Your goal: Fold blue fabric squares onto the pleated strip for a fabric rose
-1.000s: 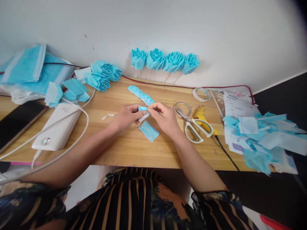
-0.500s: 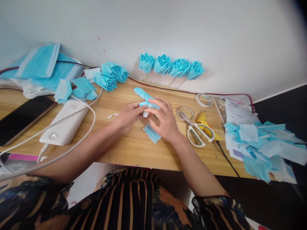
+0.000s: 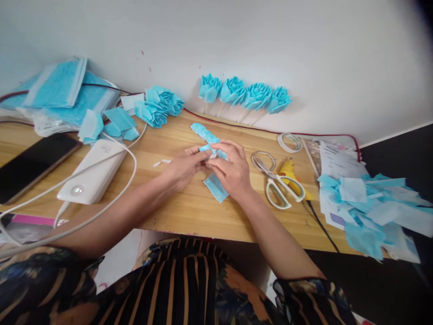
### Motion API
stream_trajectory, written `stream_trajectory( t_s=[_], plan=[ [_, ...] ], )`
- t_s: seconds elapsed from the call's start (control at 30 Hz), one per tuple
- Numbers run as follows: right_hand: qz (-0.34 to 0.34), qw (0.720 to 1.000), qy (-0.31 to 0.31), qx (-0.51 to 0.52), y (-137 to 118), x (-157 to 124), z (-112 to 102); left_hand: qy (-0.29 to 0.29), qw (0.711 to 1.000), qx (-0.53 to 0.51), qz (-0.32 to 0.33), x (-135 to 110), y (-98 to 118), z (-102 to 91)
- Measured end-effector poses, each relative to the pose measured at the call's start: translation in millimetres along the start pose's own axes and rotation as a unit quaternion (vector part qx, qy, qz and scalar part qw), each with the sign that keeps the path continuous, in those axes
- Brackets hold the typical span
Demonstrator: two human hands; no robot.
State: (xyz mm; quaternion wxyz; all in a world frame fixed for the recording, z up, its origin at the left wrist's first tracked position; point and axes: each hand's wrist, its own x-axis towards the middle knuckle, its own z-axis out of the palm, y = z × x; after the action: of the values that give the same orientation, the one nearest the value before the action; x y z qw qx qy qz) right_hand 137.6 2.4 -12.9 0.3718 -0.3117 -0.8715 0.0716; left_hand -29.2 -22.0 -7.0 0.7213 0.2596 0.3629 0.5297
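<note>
My left hand (image 3: 187,166) and my right hand (image 3: 234,168) meet over the middle of the table, both closed on one small piece of blue mask fabric (image 3: 205,148). Its white side shows between the fingertips, which hide part of it. Just beyond my fingers lies a row of small folded blue pieces (image 3: 201,131). A flat blue fabric square (image 3: 215,188) rests on the wood under my right hand.
White-handled scissors (image 3: 277,187), a yellow glue gun (image 3: 288,169) and tape rolls (image 3: 289,142) lie to the right, beside fabric scraps (image 3: 365,203). Blue fabric flowers (image 3: 233,90) lean on the wall. At left are masks (image 3: 54,85), a power bank (image 3: 91,174) and a phone (image 3: 37,164).
The right fingers have drawn in closer around the blue fabric piece, thumb and fingertips now nearer the left hand. The whole view has shifted slightly.
</note>
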Motion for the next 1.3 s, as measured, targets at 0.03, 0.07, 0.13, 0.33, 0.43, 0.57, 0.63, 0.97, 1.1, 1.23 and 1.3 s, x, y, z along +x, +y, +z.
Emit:
stream_trajectory(
  t_s=[0.03, 0.07, 0.13, 0.33, 0.43, 0.57, 0.63, 0.97, 1.1, 1.23, 1.3],
  plan=[
    [0.004, 1.0, 0.007, 0.007, 0.1, -0.2, 0.6, 0.002, 1.0, 0.001, 0.004, 0.3, -0.1, 0.2],
    [0.008, 1.0, 0.013, 0.014, 0.3, -0.6, 1.3, 0.004, 1.0, 0.0, 0.008, 0.4, -0.1, 0.5],
    [0.013, 0.999, 0.029, 0.034, 0.3, -1.7, 2.6, 0.007, 1.0, -0.004, 0.016, 0.6, 0.1, 1.1],
    [0.103, 0.987, 0.061, 0.107, -2.5, -4.1, 4.8, 0.009, 0.999, 0.025, 0.029, 0.5, -1.0, 0.8],
    [0.128, 0.982, 0.071, 0.118, -4.2, -3.5, 4.7, 0.007, 0.999, 0.039, 0.036, 0.8, -3.0, 0.2],
    [0.151, 0.977, 0.079, 0.127, -5.7, -2.4, 4.7, 0.011, 0.998, 0.045, 0.04, 1.7, -5.0, -0.5],
    [0.166, 0.973, 0.084, 0.133, -6.2, -1.9, 4.7, 0.017, 0.998, 0.047, 0.034, 2.1, -5.3, -1.0],
    [0.25, 0.928, 0.075, 0.265, -6.6, -0.5, 6.9, 0.022, 0.998, 0.06, 0.025, 1.1, -3.6, 0.5],
    [0.275, 0.916, 0.083, 0.281, -5.9, 0.0, 8.9, 0.017, 0.997, 0.065, 0.026, 1.3, -4.3, 0.1],
    [0.279, 0.909, 0.079, 0.299, -6.2, 0.5, 9.7, 0.008, 0.997, 0.069, 0.02, 1.3, -5.0, -0.9],
    [0.283, 0.906, 0.07, 0.306, -6.4, 0.8, 9.9, 0.0, 0.997, 0.071, 0.013, 1.5, -5.0, -1.6]
  ],
)
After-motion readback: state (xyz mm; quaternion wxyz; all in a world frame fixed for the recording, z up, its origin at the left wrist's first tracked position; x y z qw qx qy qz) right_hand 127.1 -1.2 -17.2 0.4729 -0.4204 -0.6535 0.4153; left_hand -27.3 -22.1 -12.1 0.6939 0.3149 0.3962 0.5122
